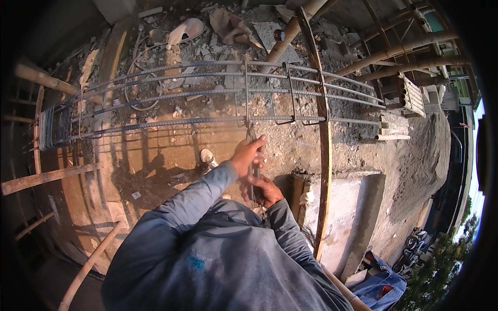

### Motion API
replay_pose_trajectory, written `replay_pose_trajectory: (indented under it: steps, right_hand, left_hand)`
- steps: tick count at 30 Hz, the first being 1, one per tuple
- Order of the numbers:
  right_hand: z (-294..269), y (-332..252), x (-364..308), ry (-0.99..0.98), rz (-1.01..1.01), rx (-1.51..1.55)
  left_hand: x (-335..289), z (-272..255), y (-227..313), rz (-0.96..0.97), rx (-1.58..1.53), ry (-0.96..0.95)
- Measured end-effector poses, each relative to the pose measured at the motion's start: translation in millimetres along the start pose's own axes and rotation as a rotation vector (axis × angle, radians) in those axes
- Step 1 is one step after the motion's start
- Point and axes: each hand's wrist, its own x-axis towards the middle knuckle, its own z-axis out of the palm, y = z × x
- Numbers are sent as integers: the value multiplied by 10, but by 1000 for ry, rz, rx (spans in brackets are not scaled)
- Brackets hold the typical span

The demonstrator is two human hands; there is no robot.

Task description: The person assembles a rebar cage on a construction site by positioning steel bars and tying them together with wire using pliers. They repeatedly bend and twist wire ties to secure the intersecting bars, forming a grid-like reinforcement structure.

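Note:
A long rebar cage (187, 94) stretches across in front of me, its ribbed bars joined by square stirrups (291, 93). Several stirrups (46, 127) are bunched together at its left end. Below the nearest bar, my left hand (248, 157) is closed around a slim dark metal tool (251, 136), which looks like long-handled nippers. The tool's upper end reaches the nearest bar by one stirrup; whether it touches is unclear. My right hand (265, 191) grips the same tool lower down, close to my body. Its jaws are too small to make out.
A wooden plank (322, 171) runs past the cage on the right. Bamboo poles (410, 52) stand at the upper right, another pole (91, 267) at the lower left. Rubble (207, 49) and a white basin-like piece (185, 31) lie beyond the cage. A concrete block (337, 207) sits right.

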Motion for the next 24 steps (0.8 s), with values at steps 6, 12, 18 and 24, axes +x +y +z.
replay_pose_trajectory:
  steps: [6, 12, 18, 24]
  right_hand:
    - [-99, 22, -57, 120, -204, -420]
    - [-521, 323, 205, -176, 37, 304]
    - [-483, 722, -161, -322, -55, 155]
    - [-173, 1291, -635, -628, 176, 402]
  left_hand:
    - [124, 241, -251, 360, 445, 418]
    - [0, -289, -388, 107, -334, 120]
    - [-382, -747, -719, 164, -407, 56]
    - [-1228, -890, -760, 481, -105, 194]
